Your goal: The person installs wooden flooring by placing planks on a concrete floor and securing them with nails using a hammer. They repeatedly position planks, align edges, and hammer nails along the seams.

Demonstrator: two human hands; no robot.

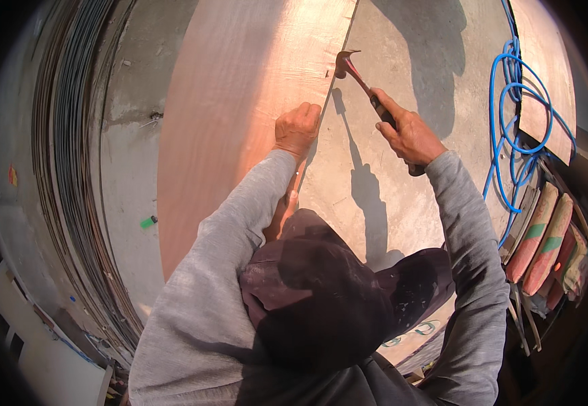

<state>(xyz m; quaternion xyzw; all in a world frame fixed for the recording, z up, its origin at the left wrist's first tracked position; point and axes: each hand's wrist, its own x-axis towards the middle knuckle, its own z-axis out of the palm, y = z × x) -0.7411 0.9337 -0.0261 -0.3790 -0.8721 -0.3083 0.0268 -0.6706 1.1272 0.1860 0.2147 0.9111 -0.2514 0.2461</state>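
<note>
Good striking here starts with a steady edge on the long wooden panel, which stretches ahead of the person above the concrete floor. The right hand, out to the right of the panel, is closed firmly round the handle of the claw hammer, whose head hangs by the panel's right edge with the claw turned away. The left hand sits curled at that same edge, nearer the body than the hammer head; whether its hidden fingertips pinch a nail or the panel itself, I cannot tell. Keep those knuckles well off the line of the blow, bring the face down square, and use short, light taps, since an edge this thin would probably split or spring under 1 heavy swing.
</note>
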